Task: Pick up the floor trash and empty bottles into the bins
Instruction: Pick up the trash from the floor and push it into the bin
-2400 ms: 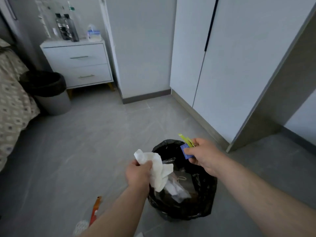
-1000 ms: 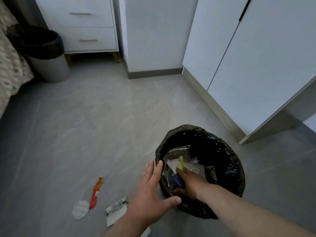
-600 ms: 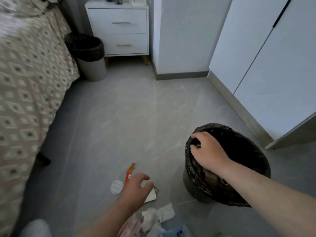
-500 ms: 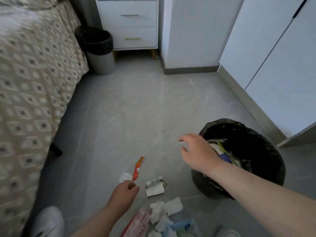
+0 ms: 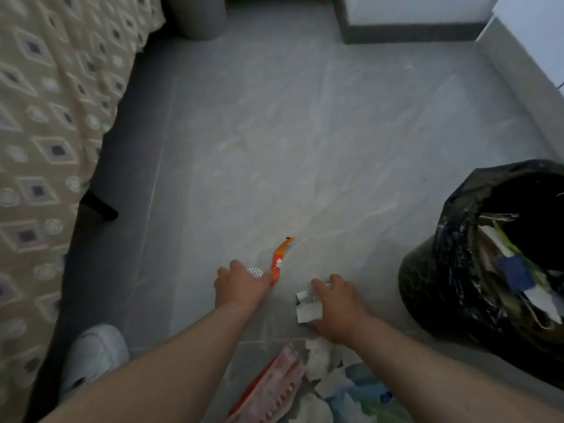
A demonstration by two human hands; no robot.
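Note:
My left hand (image 5: 241,285) is low on the floor, its fingers curled over a small white round patterned disc (image 5: 255,272); the thumb touches the orange wrapper (image 5: 279,261) beside it. My right hand (image 5: 338,306) is spread over a crumpled white paper scrap (image 5: 306,311), with fingers above it and thumb below it. The bin with a black liner (image 5: 451,215) stands to the right and holds paper, a blue piece and a green piece.
A heap of trash lies just in front of me: a pink wrapper (image 5: 274,389), white tissues (image 5: 320,352) and a blue-white packet (image 5: 366,395). The patterned bed cover (image 5: 45,117) fills the left side. My white shoe (image 5: 94,355) is at lower left. A second bin (image 5: 195,16) stands at the far end.
My right hand left the bin's rim and dropped left onto the paper scrap. My left hand moved a little forward onto the disc. The view tilted further down.

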